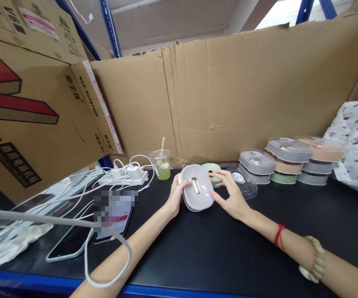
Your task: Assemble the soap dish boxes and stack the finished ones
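A pale lilac lidded box [196,193] sits tilted between both hands above the black table [216,248]: left hand [175,196] clasps its left edge, right hand [230,194] fingers press its right. Behind the grip stands a green drink cup [161,164]; leftward, cardboard boxes [24,103] bear Chinese print, too small to read.

Matt plastic box [196,193], creased cardboard wall [228,95].
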Action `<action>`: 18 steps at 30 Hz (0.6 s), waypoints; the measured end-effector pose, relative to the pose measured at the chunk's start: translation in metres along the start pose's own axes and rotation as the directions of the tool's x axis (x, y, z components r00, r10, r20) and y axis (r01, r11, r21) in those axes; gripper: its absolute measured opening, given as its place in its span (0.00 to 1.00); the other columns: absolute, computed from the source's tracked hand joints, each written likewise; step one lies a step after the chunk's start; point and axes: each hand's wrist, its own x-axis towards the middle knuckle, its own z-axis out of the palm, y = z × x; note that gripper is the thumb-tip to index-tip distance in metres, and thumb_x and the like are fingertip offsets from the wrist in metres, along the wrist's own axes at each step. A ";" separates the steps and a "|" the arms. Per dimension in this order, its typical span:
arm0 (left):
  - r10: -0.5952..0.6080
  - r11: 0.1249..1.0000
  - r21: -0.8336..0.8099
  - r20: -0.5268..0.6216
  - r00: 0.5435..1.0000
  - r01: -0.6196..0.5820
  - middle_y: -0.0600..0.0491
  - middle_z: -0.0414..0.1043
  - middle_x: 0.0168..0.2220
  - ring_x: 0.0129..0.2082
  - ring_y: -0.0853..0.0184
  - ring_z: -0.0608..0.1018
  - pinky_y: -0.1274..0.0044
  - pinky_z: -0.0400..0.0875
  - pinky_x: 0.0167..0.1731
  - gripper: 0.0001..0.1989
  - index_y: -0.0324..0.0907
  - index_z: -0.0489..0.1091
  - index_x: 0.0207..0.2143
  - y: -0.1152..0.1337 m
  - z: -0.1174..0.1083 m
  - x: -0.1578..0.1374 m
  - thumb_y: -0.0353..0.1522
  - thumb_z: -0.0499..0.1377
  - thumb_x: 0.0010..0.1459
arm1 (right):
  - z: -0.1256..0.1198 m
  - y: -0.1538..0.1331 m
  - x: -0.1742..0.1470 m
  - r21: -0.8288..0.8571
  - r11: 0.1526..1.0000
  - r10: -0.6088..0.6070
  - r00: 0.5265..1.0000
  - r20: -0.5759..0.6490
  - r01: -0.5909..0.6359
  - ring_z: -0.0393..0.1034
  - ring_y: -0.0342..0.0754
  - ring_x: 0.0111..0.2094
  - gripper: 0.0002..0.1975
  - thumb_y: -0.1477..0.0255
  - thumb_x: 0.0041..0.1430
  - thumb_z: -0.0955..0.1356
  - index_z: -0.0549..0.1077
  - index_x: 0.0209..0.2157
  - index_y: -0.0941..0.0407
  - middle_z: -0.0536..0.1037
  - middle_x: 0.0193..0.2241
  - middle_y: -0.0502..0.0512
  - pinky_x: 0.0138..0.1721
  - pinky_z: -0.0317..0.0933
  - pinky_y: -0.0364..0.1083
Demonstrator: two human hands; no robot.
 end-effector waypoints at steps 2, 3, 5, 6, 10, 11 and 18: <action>0.049 0.998 0.024 0.070 0.996 -0.051 0.55 0.70 0.35 0.39 0.64 0.71 0.77 0.66 0.38 0.22 0.42 0.67 0.38 0.001 0.002 -0.005 0.29 0.59 0.33 | 0.002 -0.002 0.001 0.201 0.926 0.314 0.947 0.065 -0.321 0.68 0.52 0.43 0.31 0.56 0.51 0.65 0.61 0.53 0.56 0.66 0.48 0.64 0.32 0.68 0.48; 0.054 0.998 0.034 0.111 0.992 -0.058 0.55 0.70 0.35 0.40 0.63 0.71 0.77 0.65 0.39 0.23 0.43 0.68 0.38 0.001 0.003 -0.007 0.29 0.59 0.33 | 0.002 -0.003 0.001 0.270 0.848 0.433 0.890 0.143 -0.456 0.69 0.52 0.41 0.35 0.53 0.49 0.64 0.58 0.55 0.56 0.67 0.48 0.64 0.29 0.67 0.48; 0.025 0.997 0.064 0.196 0.980 -0.038 0.55 0.70 0.35 0.41 0.62 0.71 0.76 0.65 0.39 0.24 0.43 0.68 0.39 0.001 0.006 -0.013 0.30 0.58 0.33 | 0.003 -0.007 0.003 0.339 0.705 0.557 0.782 0.280 -0.623 0.70 0.52 0.38 0.39 0.49 0.45 0.64 0.58 0.55 0.57 0.70 0.46 0.63 0.27 0.66 0.47; 0.005 0.996 0.082 0.228 0.974 -0.025 0.55 0.70 0.35 0.40 0.62 0.70 0.76 0.65 0.39 0.25 0.44 0.68 0.40 0.001 0.007 -0.015 0.30 0.57 0.33 | 0.003 -0.010 0.004 0.357 0.664 0.575 0.754 0.318 -0.657 0.69 0.52 0.39 0.39 0.48 0.43 0.64 0.61 0.52 0.58 0.72 0.44 0.62 0.30 0.66 0.47; -0.013 0.994 0.108 0.246 0.969 -0.015 0.56 0.69 0.32 0.36 0.65 0.70 0.78 0.64 0.37 0.23 0.44 0.70 0.38 0.001 0.009 -0.019 0.28 0.55 0.33 | 0.005 -0.017 0.007 0.414 0.602 0.583 0.730 0.356 -0.683 0.69 0.51 0.40 0.37 0.48 0.33 0.69 0.69 0.41 0.60 0.75 0.35 0.57 0.39 0.64 0.45; -0.010 0.994 0.105 0.241 0.970 -0.016 0.56 0.69 0.31 0.36 0.66 0.70 0.78 0.64 0.37 0.22 0.43 0.70 0.37 0.001 0.009 -0.018 0.28 0.56 0.33 | 0.005 -0.017 0.007 0.413 0.595 0.588 0.724 0.360 -0.689 0.69 0.51 0.39 0.37 0.47 0.32 0.69 0.69 0.40 0.60 0.75 0.34 0.57 0.38 0.64 0.45; -0.176 0.979 0.141 0.246 0.953 0.145 0.52 0.71 0.30 0.31 0.65 0.72 0.77 0.64 0.30 0.19 0.39 0.70 0.36 0.003 0.010 -0.017 0.35 0.61 0.38 | -0.002 -0.007 0.005 0.022 0.810 0.570 0.794 0.210 -0.587 0.66 0.50 0.24 0.32 0.43 0.49 0.54 0.70 0.25 0.59 0.70 0.20 0.55 0.26 0.59 0.47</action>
